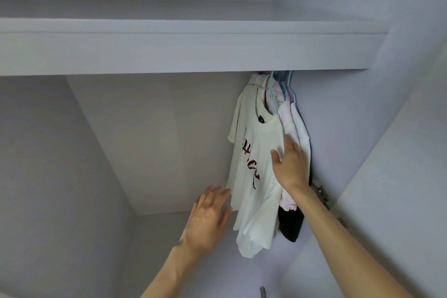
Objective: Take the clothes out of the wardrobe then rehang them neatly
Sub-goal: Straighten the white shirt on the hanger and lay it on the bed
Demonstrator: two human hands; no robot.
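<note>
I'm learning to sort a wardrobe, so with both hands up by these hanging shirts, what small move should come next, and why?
Probably raise the right hand to the hangers and grip the front one. Both hands are open: the right lies flat on the cream shirt, the left hand hovers near its hem. All the clothes still hang bunched at the wardrobe's right wall, so nothing has come out.

White shelf board (183, 48) spanning the top, thick front edge facing out. Metal door hinge (323, 197) fixed on the right side panel, near the lower right. Small metal fitting (263, 291) at the bottom edge, too small and blurred to make out further
</note>
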